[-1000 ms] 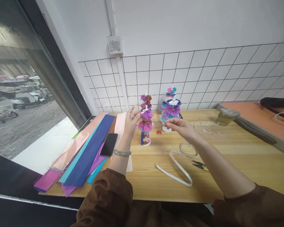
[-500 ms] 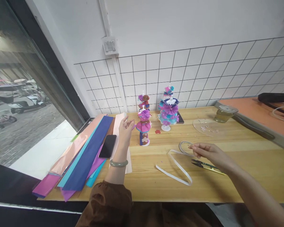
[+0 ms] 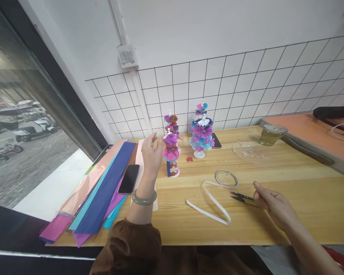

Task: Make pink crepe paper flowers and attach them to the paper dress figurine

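Note:
Beside a small pink and purple paper tree [image 3: 172, 152], my left hand [image 3: 151, 154] is raised with fingers slightly apart, and nothing shows in it. My right hand [image 3: 271, 204] is low over the table with its fingers curled around the handle of the thread snips [image 3: 240, 197], whose dark blades point left and still lie on the wood. The palm hides most of the handle. Left of the snips lie a roll of white tape [image 3: 227, 178] and its loose, folded tail [image 3: 209, 214].
A taller blue and purple paper tree [image 3: 201, 133] stands behind, near a red paper flower [image 3: 189, 159]. Folded coloured paper [image 3: 103, 191] and a phone [image 3: 129, 178] lie at the left. A clear plate of small bits [image 3: 250, 152] and a lidded cup [image 3: 271, 135] are at the right.
My right hand has moved from the tape roll down and right onto the snips' handle. My left hand's fingers have spread from a pinch near the small tree. The view has shifted slightly.

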Demonstrator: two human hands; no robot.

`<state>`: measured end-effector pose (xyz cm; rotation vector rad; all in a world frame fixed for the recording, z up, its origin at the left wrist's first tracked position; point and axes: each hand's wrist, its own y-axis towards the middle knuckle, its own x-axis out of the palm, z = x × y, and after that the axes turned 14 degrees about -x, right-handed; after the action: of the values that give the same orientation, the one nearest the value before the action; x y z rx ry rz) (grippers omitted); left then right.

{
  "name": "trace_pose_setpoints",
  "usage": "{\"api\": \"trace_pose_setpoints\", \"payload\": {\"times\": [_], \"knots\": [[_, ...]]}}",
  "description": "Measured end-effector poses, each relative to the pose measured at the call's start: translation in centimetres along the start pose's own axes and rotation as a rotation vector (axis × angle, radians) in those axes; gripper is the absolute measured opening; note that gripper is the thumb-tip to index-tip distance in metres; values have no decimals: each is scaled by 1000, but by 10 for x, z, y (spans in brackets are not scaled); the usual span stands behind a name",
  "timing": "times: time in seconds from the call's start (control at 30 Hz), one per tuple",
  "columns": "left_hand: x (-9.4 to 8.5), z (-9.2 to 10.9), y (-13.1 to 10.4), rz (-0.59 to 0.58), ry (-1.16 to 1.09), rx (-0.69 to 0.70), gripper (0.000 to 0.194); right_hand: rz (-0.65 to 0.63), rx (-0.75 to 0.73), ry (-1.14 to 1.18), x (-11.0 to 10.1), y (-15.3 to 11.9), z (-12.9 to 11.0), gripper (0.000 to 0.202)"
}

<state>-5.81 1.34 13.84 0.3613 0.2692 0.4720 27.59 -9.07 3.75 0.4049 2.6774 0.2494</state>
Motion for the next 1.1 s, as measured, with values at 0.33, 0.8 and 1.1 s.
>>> {"api": "trace_pose_setpoints", "payload": {"times": [0.33,0.8,1.1], "knots": [[28,18,40,-149,176,114,18,162,134,95,-5,-19,15,41],[29,9,95,-239,73,25,24,241,136,-32,-1,-34,27,35],[36,-2,112,-142,147,-104,26,260,51,-102,-2,-34,43,40]]}}
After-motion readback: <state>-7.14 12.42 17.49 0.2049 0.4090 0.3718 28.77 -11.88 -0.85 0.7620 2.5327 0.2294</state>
